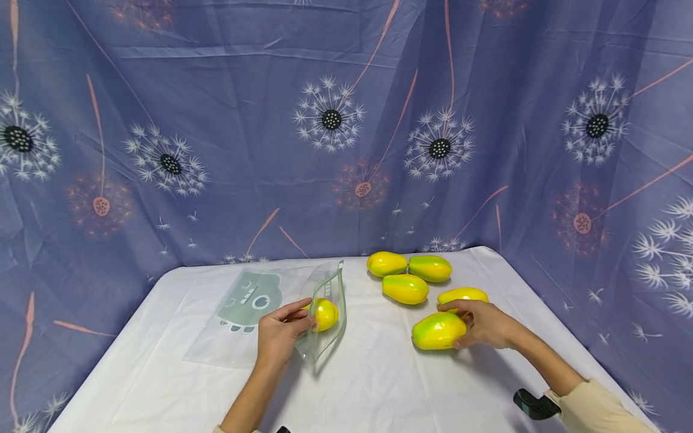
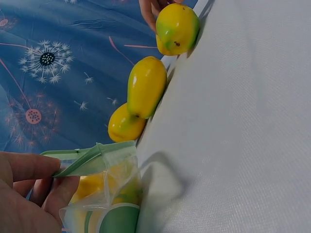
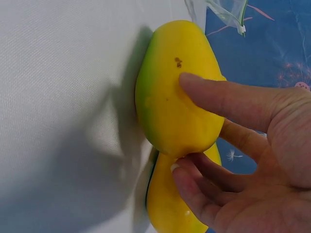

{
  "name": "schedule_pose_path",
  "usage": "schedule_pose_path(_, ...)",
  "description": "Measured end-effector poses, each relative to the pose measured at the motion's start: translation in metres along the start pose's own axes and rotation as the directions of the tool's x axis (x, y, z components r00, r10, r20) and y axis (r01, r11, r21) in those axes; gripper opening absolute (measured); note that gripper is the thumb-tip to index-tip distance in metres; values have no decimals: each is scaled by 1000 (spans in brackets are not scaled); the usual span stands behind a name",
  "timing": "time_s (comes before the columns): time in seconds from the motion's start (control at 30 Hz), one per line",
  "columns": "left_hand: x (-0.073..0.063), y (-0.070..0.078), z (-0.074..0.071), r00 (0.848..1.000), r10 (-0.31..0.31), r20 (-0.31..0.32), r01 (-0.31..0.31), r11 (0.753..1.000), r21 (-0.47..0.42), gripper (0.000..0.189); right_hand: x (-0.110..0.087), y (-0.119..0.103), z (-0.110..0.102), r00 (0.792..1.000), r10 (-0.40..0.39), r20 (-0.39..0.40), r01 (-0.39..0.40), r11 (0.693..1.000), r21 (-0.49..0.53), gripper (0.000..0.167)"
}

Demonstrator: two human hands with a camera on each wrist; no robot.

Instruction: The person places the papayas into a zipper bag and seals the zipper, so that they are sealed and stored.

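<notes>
My left hand point(image 1: 278, 337) pinches the green-edged mouth of a clear zip bag point(image 1: 250, 300) with a green cartoon creature printed on it. Inside the bag, close to its opening, is a yellow papaya point(image 1: 326, 314); in the left wrist view it shows partly through the plastic. On the right, my right hand point(image 1: 487, 323) holds a yellow-green papaya point(image 1: 438, 331) low at the table, its thumb point(image 3: 218, 97) on one side and the fingers curled round the other. Another papaya point(image 1: 462, 295) lies right behind it, partly hidden by that hand.
Three more papayas point(image 1: 405, 289) lie grouped at the back of the white-covered table point(image 1: 373, 385). A blue curtain point(image 1: 243, 150) with dandelion prints hangs behind the table and along its sides. A black device point(image 1: 536, 405) sits at my right wrist.
</notes>
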State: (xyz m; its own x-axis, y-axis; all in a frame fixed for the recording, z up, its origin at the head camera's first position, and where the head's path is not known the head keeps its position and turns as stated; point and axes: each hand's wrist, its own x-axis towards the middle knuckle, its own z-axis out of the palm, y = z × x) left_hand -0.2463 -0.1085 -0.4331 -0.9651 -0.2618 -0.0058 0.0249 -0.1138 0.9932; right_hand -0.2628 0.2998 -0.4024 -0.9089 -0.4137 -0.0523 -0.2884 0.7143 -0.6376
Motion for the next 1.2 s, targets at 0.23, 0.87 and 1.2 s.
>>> schedule_pose_path(0.23,1,0,-1,1000,24,13,-24,1000,16,45,-1,0,3,999,39,-13,-39,999,24,74)
schedule_pose_path(0.87,1,1,-4,1000,-10,22,11,999,-31,43,20,-21,13,997,-22,-74,23,1000,20,62)
schedule_pose_path(1.2,2,4,-5,999,-39,23,40,998,-43,41,48,-43,26,997,-9,-75,20,990,139,66)
